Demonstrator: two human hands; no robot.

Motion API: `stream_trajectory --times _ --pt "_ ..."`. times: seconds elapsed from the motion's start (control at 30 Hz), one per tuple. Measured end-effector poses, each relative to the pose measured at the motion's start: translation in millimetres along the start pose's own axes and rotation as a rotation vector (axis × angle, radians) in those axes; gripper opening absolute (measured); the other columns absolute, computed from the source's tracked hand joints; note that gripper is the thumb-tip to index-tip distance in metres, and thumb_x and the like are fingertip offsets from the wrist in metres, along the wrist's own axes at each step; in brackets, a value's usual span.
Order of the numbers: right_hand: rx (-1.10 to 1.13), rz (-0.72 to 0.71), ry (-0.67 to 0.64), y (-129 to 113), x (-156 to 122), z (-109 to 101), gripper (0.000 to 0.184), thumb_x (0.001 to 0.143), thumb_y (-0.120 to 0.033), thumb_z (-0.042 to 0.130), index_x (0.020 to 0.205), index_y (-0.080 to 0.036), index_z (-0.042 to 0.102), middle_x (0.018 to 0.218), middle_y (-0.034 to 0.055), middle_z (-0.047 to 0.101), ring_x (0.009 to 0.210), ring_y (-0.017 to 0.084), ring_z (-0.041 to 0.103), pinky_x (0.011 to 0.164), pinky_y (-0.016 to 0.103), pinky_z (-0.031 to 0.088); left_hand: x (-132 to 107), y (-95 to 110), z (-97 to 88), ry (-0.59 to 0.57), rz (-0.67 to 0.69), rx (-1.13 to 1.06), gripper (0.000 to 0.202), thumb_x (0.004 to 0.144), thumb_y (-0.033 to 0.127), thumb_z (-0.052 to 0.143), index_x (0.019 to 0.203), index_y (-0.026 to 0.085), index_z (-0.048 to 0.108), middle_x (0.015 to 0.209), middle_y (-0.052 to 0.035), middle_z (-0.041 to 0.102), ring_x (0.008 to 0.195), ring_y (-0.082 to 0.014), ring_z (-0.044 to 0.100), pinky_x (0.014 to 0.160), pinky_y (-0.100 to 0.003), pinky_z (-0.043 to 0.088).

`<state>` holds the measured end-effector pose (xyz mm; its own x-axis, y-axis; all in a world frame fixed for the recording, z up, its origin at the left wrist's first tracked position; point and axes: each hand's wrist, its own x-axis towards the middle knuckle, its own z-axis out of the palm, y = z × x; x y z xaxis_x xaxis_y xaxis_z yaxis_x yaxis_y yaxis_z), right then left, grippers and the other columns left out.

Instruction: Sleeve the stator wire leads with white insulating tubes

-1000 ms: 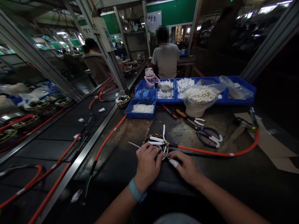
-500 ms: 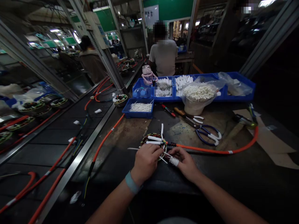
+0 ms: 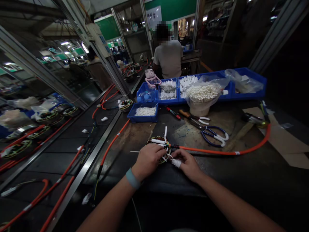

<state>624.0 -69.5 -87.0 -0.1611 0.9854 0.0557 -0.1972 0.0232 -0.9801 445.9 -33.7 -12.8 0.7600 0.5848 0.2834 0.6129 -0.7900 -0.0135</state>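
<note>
A round motor stator [image 3: 154, 139] with wire windings lies on the bench, partly covered by my left hand [image 3: 150, 158]. White sleeves [image 3: 158, 141] stick out over its top, and one of them stands up at the back. The curled fingers of my left hand press on the stator's near side; what they pinch is hidden. Beside the stator's right edge, my right hand [image 3: 187, 164], with white wrapping on one finger, pinches a thin white strand [image 3: 169, 156] that runs from the windings. An orange cable [image 3: 212, 150] leads from the stator to the right.
Behind are a blue tray [image 3: 143, 120] of thin white sticks, blue bins [image 3: 169, 101] of white tubes and a bagged tub [image 3: 199, 109]. Scissors [image 3: 213, 135], pliers [image 3: 196, 124] and a red marker [image 3: 173, 113] lie nearer. A conveyor [image 3: 79, 154] runs left; a person [image 3: 169, 59] sits ahead.
The view has shifted slightly. My left hand has moved further over the stator, covering more of the white sleeves. My right hand has come a little closer to the stator's edge.
</note>
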Motion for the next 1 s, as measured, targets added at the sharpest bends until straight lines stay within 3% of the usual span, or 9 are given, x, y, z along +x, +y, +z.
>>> stream_trajectory --times 0.1,0.3,0.53,0.73,1.0 --pt "-0.001 0.007 0.022 0.5 3.0 1.8 0.018 0.066 -0.028 0.07 0.077 -0.021 0.058 0.077 0.0002 0.062 0.074 0.016 0.059 0.073 0.031 0.049 1.5 -1.0 1.0 -0.012 0.095 0.026 0.018 0.091 0.024 0.047 0.093 0.02 0.064 0.084 -0.0034 0.066 0.078 -0.0175 0.059 0.068 -0.028 0.043" --pt "0.047 0.004 0.038 1.9 0.1 3.6 0.024 0.065 -0.034 0.072 0.078 -0.021 0.056 0.081 0.0013 0.063 0.081 0.019 0.062 0.08 0.034 0.05 -2.6 -8.4 -0.6 -0.009 0.015 0.021 0.019 0.091 0.02 0.046 0.094 0.019 0.064 0.085 -0.004 0.066 0.08 -0.0168 0.06 0.068 -0.027 0.044" --pt "0.011 0.0 0.052 3.1 -0.3 4.3 0.021 0.067 -0.033 0.072 0.079 -0.021 0.059 0.081 0.0013 0.064 0.078 0.018 0.06 0.077 0.033 0.049 1.3 -9.1 1.2 -0.006 0.089 0.03 0.016 0.089 0.022 0.05 0.095 0.019 0.064 0.084 -0.0037 0.066 0.079 -0.0175 0.06 0.068 -0.028 0.044" --pt "-0.011 -0.002 0.008 3.5 1.1 3.2 0.016 0.072 -0.031 0.068 0.082 -0.021 0.06 0.083 0.0014 0.064 0.079 0.018 0.06 0.076 0.032 0.049 1.0 -14.7 8.8 0.066 0.04 -0.039 0.019 0.09 0.019 0.046 0.095 0.018 0.064 0.088 -0.0046 0.067 0.079 -0.0172 0.06 0.067 -0.027 0.044" --pt "-0.026 0.0 -0.025 6.3 -0.5 -0.1 0.018 0.073 -0.029 0.068 0.086 -0.021 0.059 0.086 0.0009 0.064 0.082 0.017 0.061 0.079 0.032 0.049 -4.5 -18.5 17.1 0.096 0.092 -0.048 0.018 0.09 0.02 0.047 0.097 0.017 0.064 0.092 -0.0044 0.068 0.082 -0.0178 0.061 0.07 -0.028 0.046"
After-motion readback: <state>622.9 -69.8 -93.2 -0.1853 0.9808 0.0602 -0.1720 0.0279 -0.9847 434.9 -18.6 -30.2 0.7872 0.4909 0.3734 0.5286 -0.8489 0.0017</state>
